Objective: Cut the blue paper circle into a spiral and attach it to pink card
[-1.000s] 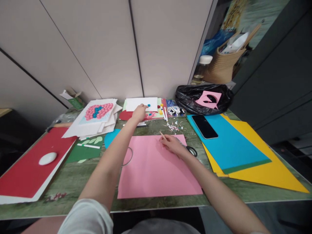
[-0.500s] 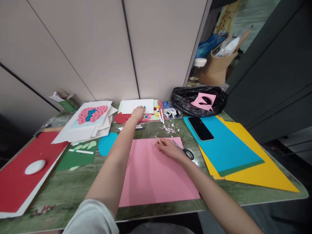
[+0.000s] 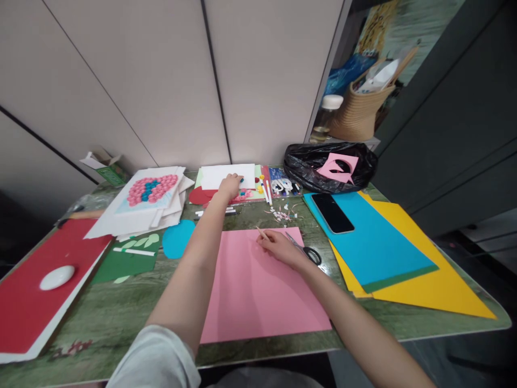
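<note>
My left hand (image 3: 230, 186) reaches to the back of the table, over the edge of a white sheet (image 3: 216, 175). Its fingers are closed around a small blue piece (image 3: 242, 180) showing at the fingertips; its kind is too small to make out. Closer to me, my right hand (image 3: 278, 247) rests on a large pink sheet of paper (image 3: 262, 302) and grips a pencil (image 3: 263, 233), tip pointing up and left. Black-handled scissors (image 3: 312, 255) lie just right of that hand, partly on the pink sheet. Paper scraps (image 3: 283, 214) are scattered beyond it.
Blue paper (image 3: 388, 242) with a phone (image 3: 333, 213) and yellow paper (image 3: 440, 275) lie right. A black plastic bag (image 3: 299, 172) stands behind. Left are a picture of pink balls (image 3: 137, 189), a blue disc (image 3: 177, 240), green paper (image 3: 121, 264) and red paper (image 3: 28, 307) with a white oval object (image 3: 57, 277).
My left hand has shifted slightly to the right, and the small blue piece at its fingertips has moved a little with it. My right hand and pencil stay put.
</note>
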Demonstrator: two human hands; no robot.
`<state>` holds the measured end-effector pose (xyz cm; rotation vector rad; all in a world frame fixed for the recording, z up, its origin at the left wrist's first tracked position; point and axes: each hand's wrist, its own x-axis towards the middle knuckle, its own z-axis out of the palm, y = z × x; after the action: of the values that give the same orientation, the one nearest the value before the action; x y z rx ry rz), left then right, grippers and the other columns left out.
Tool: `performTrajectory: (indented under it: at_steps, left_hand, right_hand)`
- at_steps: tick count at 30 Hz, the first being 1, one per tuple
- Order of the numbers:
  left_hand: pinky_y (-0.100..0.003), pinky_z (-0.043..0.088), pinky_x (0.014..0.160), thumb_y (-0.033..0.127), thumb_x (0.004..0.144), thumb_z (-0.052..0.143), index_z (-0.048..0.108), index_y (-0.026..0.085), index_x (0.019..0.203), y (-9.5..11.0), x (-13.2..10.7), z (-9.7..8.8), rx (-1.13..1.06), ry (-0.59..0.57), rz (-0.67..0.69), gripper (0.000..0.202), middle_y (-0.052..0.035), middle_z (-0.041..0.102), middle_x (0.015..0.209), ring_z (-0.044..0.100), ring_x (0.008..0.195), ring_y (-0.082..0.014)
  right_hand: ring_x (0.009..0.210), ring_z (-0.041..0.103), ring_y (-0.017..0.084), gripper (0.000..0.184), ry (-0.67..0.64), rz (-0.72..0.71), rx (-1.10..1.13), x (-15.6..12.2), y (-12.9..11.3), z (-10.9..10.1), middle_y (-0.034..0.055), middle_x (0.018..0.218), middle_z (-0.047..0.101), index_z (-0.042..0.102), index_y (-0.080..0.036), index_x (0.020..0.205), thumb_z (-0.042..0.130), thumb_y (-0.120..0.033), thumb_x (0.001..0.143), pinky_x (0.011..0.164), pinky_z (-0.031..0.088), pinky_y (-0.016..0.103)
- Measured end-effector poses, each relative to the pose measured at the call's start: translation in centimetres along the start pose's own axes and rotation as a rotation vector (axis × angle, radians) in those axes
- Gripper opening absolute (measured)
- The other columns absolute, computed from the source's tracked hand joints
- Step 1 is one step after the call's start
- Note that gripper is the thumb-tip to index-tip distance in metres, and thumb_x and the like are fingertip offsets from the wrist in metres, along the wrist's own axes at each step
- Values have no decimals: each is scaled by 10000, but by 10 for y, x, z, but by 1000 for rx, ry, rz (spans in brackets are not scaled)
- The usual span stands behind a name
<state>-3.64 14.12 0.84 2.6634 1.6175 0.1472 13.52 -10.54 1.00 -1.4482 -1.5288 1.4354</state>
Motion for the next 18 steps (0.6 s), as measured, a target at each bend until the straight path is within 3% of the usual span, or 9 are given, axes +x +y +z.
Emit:
performTrajectory:
  at_steps: [13,18]
  left_hand:
    - [-423,515,874,338,901,541,562,163,1169,0,-4,-4,-257,-18,-86,322,-99,580,1196,591,1030,-206]
    - [-428,500,894,307,890,553,601,143,1085,11,-22,-27,-459,64,-146,259,-94,616,1143,597,1029,-204]
  right_hand:
    - [519,437,84,161,9,-11,6,2,2,0,-28,628,529,560,-182,817,524,-339,812,460,297,191]
    - [523,445,85,152,11,-12,8,2,4,-1,-30,621,523,552,-183,809,519,-331,816,454,291,190]
